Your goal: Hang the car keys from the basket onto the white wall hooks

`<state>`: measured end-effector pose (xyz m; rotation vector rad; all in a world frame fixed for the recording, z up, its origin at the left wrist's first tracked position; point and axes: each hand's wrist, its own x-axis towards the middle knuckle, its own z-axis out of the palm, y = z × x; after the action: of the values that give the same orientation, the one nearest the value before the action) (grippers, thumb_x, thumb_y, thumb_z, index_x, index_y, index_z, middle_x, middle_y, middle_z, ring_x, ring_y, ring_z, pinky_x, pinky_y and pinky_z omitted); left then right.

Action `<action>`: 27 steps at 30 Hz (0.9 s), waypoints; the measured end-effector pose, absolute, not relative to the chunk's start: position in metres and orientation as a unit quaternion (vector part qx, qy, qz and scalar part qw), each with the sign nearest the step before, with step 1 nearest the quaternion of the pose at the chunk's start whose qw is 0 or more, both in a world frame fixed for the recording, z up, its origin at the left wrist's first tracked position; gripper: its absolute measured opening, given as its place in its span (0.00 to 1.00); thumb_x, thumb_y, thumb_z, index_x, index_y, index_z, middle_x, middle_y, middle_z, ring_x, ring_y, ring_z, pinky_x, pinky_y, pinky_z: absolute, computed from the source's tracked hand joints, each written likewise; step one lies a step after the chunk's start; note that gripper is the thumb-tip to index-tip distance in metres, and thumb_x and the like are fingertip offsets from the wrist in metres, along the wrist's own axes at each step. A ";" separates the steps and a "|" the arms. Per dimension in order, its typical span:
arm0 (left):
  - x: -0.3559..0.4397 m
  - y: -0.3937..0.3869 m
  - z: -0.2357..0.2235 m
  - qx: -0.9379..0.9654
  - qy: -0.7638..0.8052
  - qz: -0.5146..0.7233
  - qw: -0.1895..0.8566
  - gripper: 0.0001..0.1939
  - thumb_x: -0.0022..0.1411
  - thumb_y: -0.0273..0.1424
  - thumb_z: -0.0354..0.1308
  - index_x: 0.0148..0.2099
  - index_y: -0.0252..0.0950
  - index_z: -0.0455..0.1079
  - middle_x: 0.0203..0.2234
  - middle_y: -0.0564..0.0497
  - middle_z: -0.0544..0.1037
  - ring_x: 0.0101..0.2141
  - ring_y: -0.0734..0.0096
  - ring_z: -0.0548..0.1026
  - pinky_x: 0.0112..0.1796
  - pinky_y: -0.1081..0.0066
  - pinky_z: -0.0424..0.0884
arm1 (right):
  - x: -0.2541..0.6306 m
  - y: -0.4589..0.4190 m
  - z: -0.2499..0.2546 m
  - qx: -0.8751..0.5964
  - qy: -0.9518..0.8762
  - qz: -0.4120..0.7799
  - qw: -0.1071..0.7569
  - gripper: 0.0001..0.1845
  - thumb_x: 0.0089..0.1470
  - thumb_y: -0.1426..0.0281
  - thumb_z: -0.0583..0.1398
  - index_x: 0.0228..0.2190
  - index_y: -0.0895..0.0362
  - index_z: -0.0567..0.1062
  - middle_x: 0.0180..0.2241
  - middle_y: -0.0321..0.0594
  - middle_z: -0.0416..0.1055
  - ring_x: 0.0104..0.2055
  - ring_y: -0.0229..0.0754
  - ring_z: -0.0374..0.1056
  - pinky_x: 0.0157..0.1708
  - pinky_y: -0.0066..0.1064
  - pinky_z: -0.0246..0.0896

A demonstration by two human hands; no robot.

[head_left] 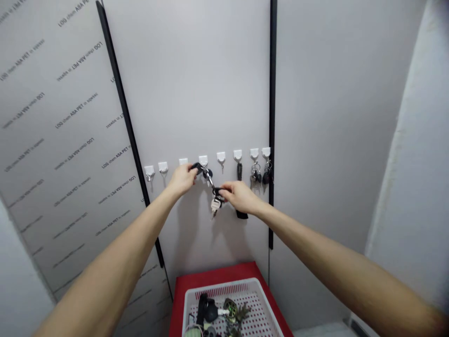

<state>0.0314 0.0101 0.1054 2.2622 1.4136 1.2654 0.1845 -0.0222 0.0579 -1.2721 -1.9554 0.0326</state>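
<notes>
Standing tall in front of the person is a flat, pale grey panel [192,93], with a pale grey sheet covered in dark slanted letters [77,103] to its left. Two long, thin black strips [272,93] run down the panel's sides. Below is a red, flat-topped stand [217,275], and on it sits a white plastic basket full of little holes [257,309]. In the basket lies a jumbled pile of black, silver and gold-coloured bits [211,311]. The person's left hand [183,179] has its thumb and fingers pinched together on a black piece at the top of a bunch of black and silver keys on a metal chain [215,204]. The right hand [242,196] has its fingers closed on a black part lower down. The bunch hangs between the two hands, close to the panel, with a silver key pointing down. A long black strap [242,215] hangs partly behind the right hand. Farther right hang a bunch of silver and black keys [258,177] and a bunch of mostly black keys [266,176]. Smallest are the white plastic hooks [220,156], eight in a row. The fourth from the left is right above the bunch in the hands, but it is hard to tell if the bunch is hooked on it.
</notes>
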 end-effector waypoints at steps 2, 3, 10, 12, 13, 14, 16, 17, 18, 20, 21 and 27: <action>0.034 0.018 0.114 0.739 0.490 0.459 0.057 0.11 0.47 0.29 0.42 0.29 0.32 0.64 0.15 0.53 0.66 0.17 0.78 0.64 0.21 0.78 0.57 | 0.185 -0.023 0.048 -0.509 -0.776 0.028 0.372 0.12 0.43 0.69 0.48 0.22 0.61 0.69 0.16 0.34 0.63 0.17 0.29 0.54 0.18 0.21 0.46; 0.036 0.021 0.121 0.731 0.491 0.472 0.043 0.11 0.47 0.29 0.42 0.30 0.32 0.64 0.16 0.52 0.67 0.18 0.78 0.64 0.22 0.78 0.58 | 0.185 -0.023 0.046 -0.510 -0.776 0.031 0.370 0.12 0.43 0.68 0.48 0.22 0.61 0.69 0.16 0.34 0.63 0.17 0.29 0.54 0.19 0.21 0.46; 0.046 0.007 0.137 0.740 0.392 0.510 0.198 0.09 0.48 0.27 0.42 0.29 0.30 0.61 0.13 0.56 0.60 0.14 0.83 0.59 0.19 0.80 0.57 | 0.188 -0.030 0.021 -0.479 -0.819 0.090 0.302 0.12 0.43 0.70 0.47 0.22 0.61 0.69 0.17 0.35 0.64 0.18 0.29 0.54 0.19 0.21 0.46; 0.042 -0.005 0.116 0.782 0.358 0.438 0.263 0.09 0.48 0.28 0.42 0.30 0.30 0.61 0.13 0.57 0.59 0.15 0.83 0.58 0.18 0.80 0.57 | 0.189 -0.034 -0.004 -0.473 -0.829 0.117 0.275 0.12 0.42 0.71 0.48 0.21 0.61 0.69 0.17 0.35 0.64 0.18 0.29 0.53 0.18 0.20 0.46; 0.040 -0.011 0.101 0.807 0.349 0.382 0.285 0.09 0.48 0.28 0.43 0.30 0.30 0.61 0.13 0.57 0.59 0.15 0.83 0.59 0.19 0.80 0.57 | 0.189 -0.036 -0.019 -0.474 -0.831 0.129 0.263 0.11 0.42 0.72 0.48 0.21 0.61 0.69 0.16 0.34 0.63 0.17 0.29 0.52 0.18 0.20 0.45; 0.038 -0.016 0.084 0.828 0.350 0.320 0.298 0.10 0.48 0.29 0.43 0.31 0.29 0.61 0.13 0.57 0.60 0.16 0.82 0.59 0.19 0.79 0.58 | 0.189 -0.038 -0.033 -0.477 -0.831 0.138 0.250 0.11 0.41 0.72 0.48 0.21 0.62 0.69 0.16 0.34 0.63 0.17 0.29 0.52 0.18 0.20 0.45; 0.034 -0.026 0.044 0.860 0.358 0.206 0.300 0.11 0.48 0.30 0.43 0.32 0.30 0.62 0.15 0.56 0.61 0.16 0.82 0.60 0.20 0.79 0.58 | 0.188 -0.043 -0.059 -0.482 -0.833 0.155 0.221 0.10 0.40 0.74 0.49 0.20 0.62 0.70 0.15 0.33 0.62 0.17 0.28 0.50 0.17 0.20 0.44; 0.032 -0.030 0.024 0.871 0.360 0.161 0.293 0.12 0.48 0.30 0.42 0.33 0.30 0.62 0.15 0.56 0.62 0.17 0.81 0.60 0.20 0.78 0.58 | 0.189 -0.045 -0.069 -0.483 -0.835 0.167 0.204 0.10 0.39 0.74 0.49 0.20 0.62 0.70 0.15 0.33 0.61 0.16 0.28 0.50 0.16 0.20 0.44; 0.031 -0.034 0.005 0.877 0.365 0.127 0.285 0.12 0.48 0.30 0.41 0.32 0.31 0.63 0.16 0.55 0.63 0.17 0.81 0.60 0.21 0.78 0.57 | 0.190 -0.046 -0.075 -0.482 -0.836 0.180 0.190 0.10 0.39 0.75 0.49 0.20 0.62 0.70 0.15 0.33 0.61 0.16 0.28 0.50 0.16 0.20 0.45; 0.029 -0.039 -0.027 0.885 0.376 0.072 0.264 0.12 0.47 0.29 0.41 0.30 0.31 0.64 0.17 0.55 0.64 0.19 0.80 0.60 0.22 0.78 0.57 | 0.195 -0.045 -0.075 -0.490 -0.822 0.197 0.211 0.10 0.38 0.75 0.50 0.22 0.61 0.71 0.17 0.34 0.64 0.18 0.29 0.54 0.18 0.20 0.48; 0.029 -0.040 -0.039 0.885 0.383 0.057 0.260 0.12 0.47 0.29 0.42 0.31 0.31 0.64 0.19 0.54 0.66 0.20 0.79 0.61 0.23 0.77 0.57 | 0.199 -0.043 -0.069 -0.504 -0.805 0.187 0.252 0.11 0.38 0.74 0.50 0.24 0.61 0.71 0.19 0.35 0.66 0.19 0.30 0.56 0.20 0.21 0.50; 0.040 -0.044 -0.076 0.859 0.393 0.062 0.321 0.18 0.44 0.30 0.45 0.40 0.33 0.61 0.31 0.50 0.69 0.30 0.74 0.64 0.31 0.76 0.59 | 0.228 -0.008 0.001 -0.591 -0.586 -0.018 0.554 0.19 0.39 0.67 0.51 0.36 0.60 0.65 0.32 0.43 0.66 0.30 0.36 0.61 0.32 0.27 0.54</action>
<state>0.0404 -0.0444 -0.0764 2.2579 1.0327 0.1641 0.2277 -0.0084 0.0008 -1.3970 -1.3854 -0.0430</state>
